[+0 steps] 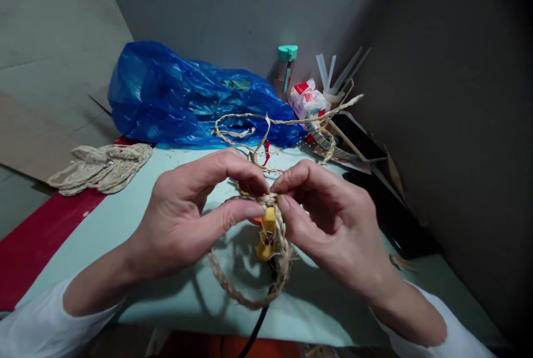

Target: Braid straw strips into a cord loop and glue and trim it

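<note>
1 left hand (179,213), 1 right hand (341,225), 1 braided ring (285,255). Far: 1 blue bag (166,97), 1 bottle (287,64), 1 packet (308,100); far right, at least 4 pale sticks (322,74). Left: 1 braided bundle (120,166).

Straw-tan plait pattern on your braided loop (249,303), white on your sleeves (45,322), yellow on that tool (270,217), black cord (258,326)! You've got pale mint tabletop (328,316), deep red strip (45,236), vivid blue bag (166,97), turquoise cap (287,52)!

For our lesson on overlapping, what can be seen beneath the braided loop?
Through the braided loop show a yellow tool, black cord and pale green tabletop; the left hand covers part of the tool.
</note>
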`<action>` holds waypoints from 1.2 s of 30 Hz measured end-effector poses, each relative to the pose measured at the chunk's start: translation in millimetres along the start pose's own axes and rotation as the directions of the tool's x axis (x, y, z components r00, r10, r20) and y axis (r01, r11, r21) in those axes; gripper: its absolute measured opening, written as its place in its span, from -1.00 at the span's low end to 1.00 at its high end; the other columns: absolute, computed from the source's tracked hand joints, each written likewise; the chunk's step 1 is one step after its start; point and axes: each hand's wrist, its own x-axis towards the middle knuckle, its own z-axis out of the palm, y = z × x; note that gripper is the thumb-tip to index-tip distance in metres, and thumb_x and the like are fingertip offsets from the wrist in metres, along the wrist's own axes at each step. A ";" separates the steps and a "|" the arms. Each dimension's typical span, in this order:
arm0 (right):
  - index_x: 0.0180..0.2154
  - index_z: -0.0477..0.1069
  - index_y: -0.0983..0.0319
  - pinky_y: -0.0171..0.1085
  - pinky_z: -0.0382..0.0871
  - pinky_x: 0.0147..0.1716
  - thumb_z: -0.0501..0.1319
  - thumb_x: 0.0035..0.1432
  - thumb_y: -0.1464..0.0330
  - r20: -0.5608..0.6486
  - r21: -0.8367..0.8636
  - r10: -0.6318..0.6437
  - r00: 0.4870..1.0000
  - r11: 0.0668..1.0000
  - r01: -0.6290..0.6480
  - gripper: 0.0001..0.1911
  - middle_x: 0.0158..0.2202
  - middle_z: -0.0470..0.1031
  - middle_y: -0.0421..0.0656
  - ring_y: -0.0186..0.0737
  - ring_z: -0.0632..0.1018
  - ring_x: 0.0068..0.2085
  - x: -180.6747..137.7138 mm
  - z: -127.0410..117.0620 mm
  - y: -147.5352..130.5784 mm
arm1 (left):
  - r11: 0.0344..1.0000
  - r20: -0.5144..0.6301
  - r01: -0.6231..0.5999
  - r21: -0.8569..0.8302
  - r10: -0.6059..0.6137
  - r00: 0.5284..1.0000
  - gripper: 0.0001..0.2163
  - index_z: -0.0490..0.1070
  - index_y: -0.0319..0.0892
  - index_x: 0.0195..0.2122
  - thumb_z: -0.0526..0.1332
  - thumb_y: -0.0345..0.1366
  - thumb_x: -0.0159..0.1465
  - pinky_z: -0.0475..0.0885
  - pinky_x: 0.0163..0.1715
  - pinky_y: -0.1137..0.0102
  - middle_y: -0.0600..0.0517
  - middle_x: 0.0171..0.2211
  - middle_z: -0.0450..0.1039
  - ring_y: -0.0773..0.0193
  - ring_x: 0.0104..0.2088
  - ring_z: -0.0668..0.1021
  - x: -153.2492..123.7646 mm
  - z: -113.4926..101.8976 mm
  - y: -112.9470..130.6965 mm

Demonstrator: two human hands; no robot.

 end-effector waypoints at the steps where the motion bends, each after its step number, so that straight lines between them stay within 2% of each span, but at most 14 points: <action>1: -0.35 0.34 0.21 -0.41 0.27 -0.55 0.18 0.10 0.55 -0.001 -0.025 -0.014 1.000 1.000 0.014 -0.88 -0.52 0.33 -0.31 -0.44 0.35 -0.53 -1.1 0.5 0.6 | 1.000 0.003 -0.007 0.015 0.006 1.000 -0.86 0.51 -0.08 -0.24 0.33 -0.45 0.20 0.47 -0.26 0.31 0.05 -0.34 0.52 0.22 -0.29 0.56 -0.3 -0.9 0.3; 3: -0.35 0.34 0.21 -0.41 0.27 -0.53 0.19 0.11 0.55 -0.010 -0.098 -0.055 0.998 0.994 0.054 -0.88 -0.50 0.35 -0.31 -0.45 0.37 -0.52 -3.0 1.6 1.7 | 0.995 -0.002 -0.034 0.096 0.034 0.999 -0.85 0.49 -0.09 -0.25 0.32 -0.46 0.19 0.46 -0.26 0.29 0.05 -0.35 0.51 0.21 -0.29 0.55 -1.2 -1.6 1.4; 5: -0.36 0.33 0.21 -0.42 0.25 -0.54 0.20 0.09 0.55 -0.019 -0.171 -0.105 0.994 0.980 0.100 -0.87 -0.52 0.34 -0.32 -0.46 0.35 -0.53 -3.7 2.5 3.0 | 0.965 0.017 -0.095 0.245 0.094 0.995 -0.83 0.48 -0.11 -0.25 0.30 -0.50 0.18 0.44 -0.27 0.29 0.03 -0.35 0.52 0.20 -0.30 0.55 -2.1 -0.8 2.5; 9: -0.40 0.29 0.20 -0.39 0.20 -0.56 0.19 0.08 0.55 -0.027 -0.281 -0.187 0.982 0.944 0.172 -0.85 -0.57 0.28 -0.34 -0.46 0.30 -0.57 -2.3 3.2 8.0 | 0.775 0.133 -0.284 0.564 0.254 0.958 -0.82 0.46 -0.13 -0.22 0.25 -0.50 0.17 0.40 -0.32 0.28 -0.01 -0.38 0.54 0.17 -0.34 0.55 -4.5 4.2 2.2; 11: -0.41 0.27 0.20 -0.38 0.20 -0.55 0.19 0.07 0.54 -0.025 -0.306 -0.197 0.980 0.935 0.180 -0.85 -0.56 0.28 -0.33 -0.45 0.30 -0.56 -1.8 3.3 10.7 | 0.688 0.168 -0.329 0.647 0.291 0.942 -0.83 0.44 -0.12 -0.21 0.23 -0.47 0.18 0.38 -0.34 0.26 -0.02 -0.38 0.53 0.14 -0.35 0.54 -6.6 6.9 0.4; 14: -0.43 0.26 0.20 -0.39 0.18 -0.56 0.20 0.06 0.53 -0.038 -0.302 -0.172 0.984 0.941 0.152 -0.85 -0.56 0.26 -0.34 -0.46 0.27 -0.56 -1.8 4.4 11.2 | 0.634 0.166 -0.333 0.698 0.309 0.936 -0.85 0.43 -0.13 -0.21 0.22 -0.45 0.21 0.35 -0.37 0.24 -0.03 -0.40 0.51 0.14 -0.38 0.51 -9.8 9.6 -3.1; 18: -0.45 0.25 0.20 -0.41 0.16 -0.60 0.21 0.07 0.50 -0.055 -0.236 -0.098 0.994 0.968 0.083 -0.84 -0.61 0.21 -0.36 -0.48 0.22 -0.61 -0.5 7.1 6.0 | 0.681 0.114 -0.343 0.647 0.359 0.926 -0.89 0.45 -0.09 -0.27 0.26 -0.44 0.21 0.37 -0.35 0.23 0.00 -0.45 0.47 0.15 -0.37 0.51 -12.3 9.8 -5.5; 20: -0.46 0.24 0.20 -0.42 0.14 -0.61 0.21 0.05 0.52 -0.083 -0.163 -0.041 0.996 0.986 0.027 -0.83 -0.61 0.21 -0.36 -0.48 0.24 -0.60 2.0 7.0 5.3 | 0.732 0.081 -0.314 0.605 0.336 0.938 -0.92 0.45 -0.05 -0.37 0.28 -0.40 0.20 0.37 -0.36 0.22 0.01 -0.47 0.45 0.14 -0.39 0.50 -12.2 8.1 -3.8; 22: -0.48 0.24 0.20 -0.42 0.13 -0.62 0.21 0.03 0.52 -0.123 -0.063 0.037 0.992 0.997 -0.045 -0.82 -0.60 0.21 -0.35 -0.47 0.24 -0.59 5.2 4.7 7.9 | 0.771 0.016 -0.228 0.594 0.272 0.962 -0.91 0.43 -0.05 -0.43 0.27 -0.37 0.20 0.38 -0.34 0.19 0.01 -0.48 0.45 0.15 -0.41 0.48 -11.3 6.0 -0.4; 25: -0.45 0.26 0.20 -0.41 0.12 -0.62 0.22 0.09 0.49 -0.140 0.127 0.112 0.984 0.988 -0.094 -0.84 -0.56 0.21 -0.34 -0.47 0.22 -0.59 8.8 -1.3 15.8 | 0.849 -0.174 -0.120 0.515 0.241 0.955 -0.88 0.45 -0.04 -0.32 0.27 -0.44 0.20 0.42 -0.25 0.19 0.02 -0.38 0.49 0.17 -0.34 0.50 -9.2 4.1 3.7; 28: -0.37 0.33 0.20 -0.41 0.23 -0.56 0.20 0.22 0.42 -0.104 0.276 0.107 0.989 0.958 -0.075 -0.91 -0.49 0.29 -0.30 -0.43 0.32 -0.53 8.8 -5.9 22.5 | 0.958 -0.318 -0.101 0.268 0.188 0.929 -0.77 0.46 -0.05 -0.17 0.28 -0.50 0.20 0.50 -0.20 0.28 0.06 -0.26 0.50 0.25 -0.25 0.54 -6.9 3.6 2.8; 30: -0.31 0.35 0.20 -0.38 0.36 -0.45 0.19 0.27 0.36 -0.063 0.356 0.125 0.990 0.930 -0.095 -0.92 -0.42 0.34 -0.26 -0.39 0.43 -0.45 8.0 -6.6 24.1 | 0.989 -0.319 -0.035 0.142 0.079 0.945 -0.75 0.47 -0.09 -0.11 0.28 -0.49 0.21 0.52 -0.17 0.34 0.06 -0.22 0.51 0.28 -0.24 0.56 -5.2 2.6 0.5; 32: -0.27 0.34 0.19 -0.35 0.43 -0.37 0.20 0.28 0.30 -0.005 0.441 0.180 0.984 0.883 -0.160 -0.90 -0.38 0.38 -0.24 -0.36 0.49 -0.40 7.9 -5.7 22.9 | 0.995 -0.285 0.024 0.099 0.005 0.958 -0.76 0.48 -0.14 -0.11 0.27 -0.49 0.20 0.52 -0.16 0.37 0.03 -0.21 0.53 0.28 -0.24 0.57 -3.6 0.8 -1.3; 36: -0.27 0.27 0.16 -0.32 0.47 -0.46 0.27 0.19 0.24 0.083 0.589 0.315 0.946 0.750 -0.301 -0.80 -0.41 0.41 -0.26 -0.36 0.50 -0.51 9.9 -3.0 14.4 | 0.997 -0.213 0.031 0.069 -0.016 0.977 -0.84 0.44 -0.17 -0.31 0.22 -0.55 0.14 0.51 -0.22 0.37 0.02 -0.33 0.48 0.26 -0.27 0.55 -2.1 -3.1 -0.9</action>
